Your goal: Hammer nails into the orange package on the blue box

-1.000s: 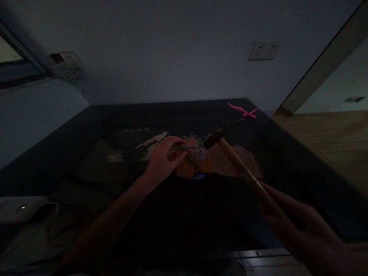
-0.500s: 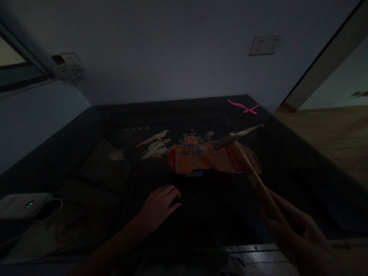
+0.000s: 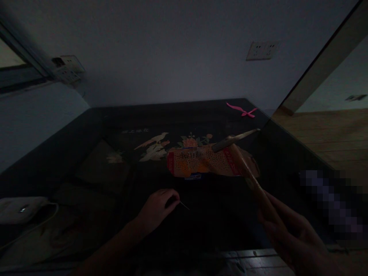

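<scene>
My left hand (image 3: 161, 207) is low over the dark table, its thumb and index finger pinched on a thin, straight nail (image 3: 184, 205). The nail's free end points right and slightly down. A hammer (image 3: 243, 163) is in my right hand (image 3: 293, 234), which wraps round the lower part of its wooden handle. The hammer's metal head (image 3: 227, 142) hangs over an orange and red printed package (image 3: 198, 161), hiding part of it. The package lies beyond my left hand, and a small blue and white piece (image 3: 193, 176) shows under its near edge.
The dark table (image 3: 218, 214) has a bird and flower picture (image 3: 155, 151) on its top. A pink ribbon (image 3: 244, 113) lies at the back right. At the left is a white device (image 3: 23, 210) with a cable. A blurred, pixelated patch covers something at the right edge.
The thin nail, dark against the table before, now shows as a bright line angled downward in my left fingertips, which have closed together. The hammer stays nearly in place over the package.
</scene>
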`<action>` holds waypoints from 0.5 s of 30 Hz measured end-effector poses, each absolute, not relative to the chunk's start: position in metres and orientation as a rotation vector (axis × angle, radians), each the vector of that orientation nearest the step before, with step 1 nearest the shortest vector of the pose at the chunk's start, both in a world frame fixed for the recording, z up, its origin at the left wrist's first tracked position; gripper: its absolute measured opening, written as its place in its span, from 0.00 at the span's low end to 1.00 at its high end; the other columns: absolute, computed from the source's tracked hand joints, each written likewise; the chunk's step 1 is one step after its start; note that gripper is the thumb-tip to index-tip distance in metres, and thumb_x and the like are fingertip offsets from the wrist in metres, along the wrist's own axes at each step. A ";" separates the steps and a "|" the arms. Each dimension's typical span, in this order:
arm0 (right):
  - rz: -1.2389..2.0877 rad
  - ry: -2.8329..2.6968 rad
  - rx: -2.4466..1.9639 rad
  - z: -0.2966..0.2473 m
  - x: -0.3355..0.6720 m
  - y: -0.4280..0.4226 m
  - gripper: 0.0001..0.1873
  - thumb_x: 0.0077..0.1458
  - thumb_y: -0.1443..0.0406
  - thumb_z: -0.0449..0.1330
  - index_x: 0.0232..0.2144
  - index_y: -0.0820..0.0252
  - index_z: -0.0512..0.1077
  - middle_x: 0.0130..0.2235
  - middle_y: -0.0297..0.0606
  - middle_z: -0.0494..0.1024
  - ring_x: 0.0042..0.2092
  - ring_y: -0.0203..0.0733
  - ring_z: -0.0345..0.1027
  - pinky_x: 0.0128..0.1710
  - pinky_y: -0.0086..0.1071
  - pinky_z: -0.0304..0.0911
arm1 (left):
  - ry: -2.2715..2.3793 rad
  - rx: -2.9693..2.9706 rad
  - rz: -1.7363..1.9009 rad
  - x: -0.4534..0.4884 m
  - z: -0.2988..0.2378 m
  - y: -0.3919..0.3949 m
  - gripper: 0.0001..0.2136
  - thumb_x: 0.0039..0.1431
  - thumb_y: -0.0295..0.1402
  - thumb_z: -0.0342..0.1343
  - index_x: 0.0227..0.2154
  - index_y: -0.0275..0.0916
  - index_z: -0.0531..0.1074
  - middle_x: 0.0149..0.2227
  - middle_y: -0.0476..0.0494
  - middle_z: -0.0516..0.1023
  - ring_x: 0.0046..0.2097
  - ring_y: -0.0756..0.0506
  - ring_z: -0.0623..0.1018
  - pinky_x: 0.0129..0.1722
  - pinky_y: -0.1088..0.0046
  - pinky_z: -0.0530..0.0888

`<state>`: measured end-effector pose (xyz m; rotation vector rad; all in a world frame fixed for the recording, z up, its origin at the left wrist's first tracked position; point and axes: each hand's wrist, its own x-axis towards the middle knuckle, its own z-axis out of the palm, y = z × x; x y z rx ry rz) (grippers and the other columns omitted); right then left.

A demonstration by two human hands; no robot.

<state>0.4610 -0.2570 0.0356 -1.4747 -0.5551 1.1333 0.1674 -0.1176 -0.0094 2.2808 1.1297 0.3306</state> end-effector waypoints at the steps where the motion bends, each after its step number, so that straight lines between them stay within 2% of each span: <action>1: 1.136 -0.552 -1.472 0.036 0.461 -0.257 0.33 0.41 0.58 0.72 0.52 0.49 0.75 0.33 0.37 0.78 0.29 0.37 0.71 0.24 0.22 0.68 | 1.130 2.203 0.356 0.167 -0.008 -0.117 0.03 0.59 0.29 0.54 0.34 0.40 0.72 0.34 0.50 0.79 0.37 0.49 0.78 0.39 0.74 0.73; 4: 1.149 -0.542 -1.462 0.036 0.460 -0.255 0.31 0.41 0.59 0.72 0.51 0.49 0.75 0.32 0.36 0.78 0.29 0.36 0.70 0.24 0.22 0.67 | 1.137 2.038 0.449 0.169 -0.006 -0.117 0.04 0.59 0.32 0.54 0.33 0.41 0.73 0.33 0.51 0.79 0.36 0.49 0.79 0.37 0.74 0.73; 7: 1.180 -0.548 -1.460 0.037 0.459 -0.253 0.31 0.42 0.57 0.72 0.52 0.48 0.75 0.27 0.32 0.74 0.23 0.32 0.63 0.19 0.19 0.61 | 1.171 1.979 0.561 0.170 -0.003 -0.115 0.04 0.57 0.33 0.55 0.31 0.40 0.73 0.31 0.50 0.79 0.35 0.48 0.79 0.37 0.74 0.74; 10: 1.156 -0.612 -1.472 0.035 0.460 -0.252 0.31 0.43 0.56 0.71 0.52 0.48 0.75 0.26 0.31 0.72 0.21 0.29 0.59 0.16 0.18 0.57 | 1.184 1.959 0.637 0.173 -0.002 -0.112 0.04 0.55 0.32 0.55 0.31 0.39 0.73 0.30 0.49 0.79 0.34 0.48 0.78 0.37 0.72 0.75; 15: 1.114 -0.653 -1.482 0.031 0.461 -0.252 0.29 0.44 0.57 0.70 0.51 0.50 0.76 0.27 0.33 0.74 0.21 0.32 0.60 0.16 0.23 0.58 | 1.133 1.782 0.668 0.177 -0.002 -0.108 0.04 0.56 0.33 0.55 0.31 0.38 0.71 0.33 0.45 0.81 0.37 0.46 0.80 0.40 0.67 0.77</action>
